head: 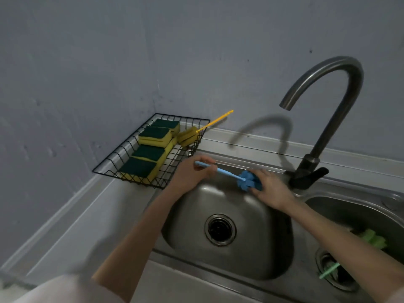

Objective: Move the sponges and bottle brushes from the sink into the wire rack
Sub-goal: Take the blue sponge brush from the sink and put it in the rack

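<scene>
A blue bottle brush (231, 176) is held level over the far edge of the left sink basin (251, 215). My left hand (192, 172) is closed around its handle end, and my right hand (271, 189) grips its foam head. The black wire rack (122, 149) stands in the corner to the left of the sink. It holds several yellow sponges with green tops (153, 149) and a yellow bottle brush (190, 135) whose handle sticks out over the rack's right rim. A green bottle brush (371, 239) lies in the right basin, partly hidden by my right forearm.
A curved metal faucet (323, 101) rises behind the sink between the two basins. The left basin has an open drain (220, 229). The grey walls meet in a corner right behind the rack. A pale counter strip runs along the left.
</scene>
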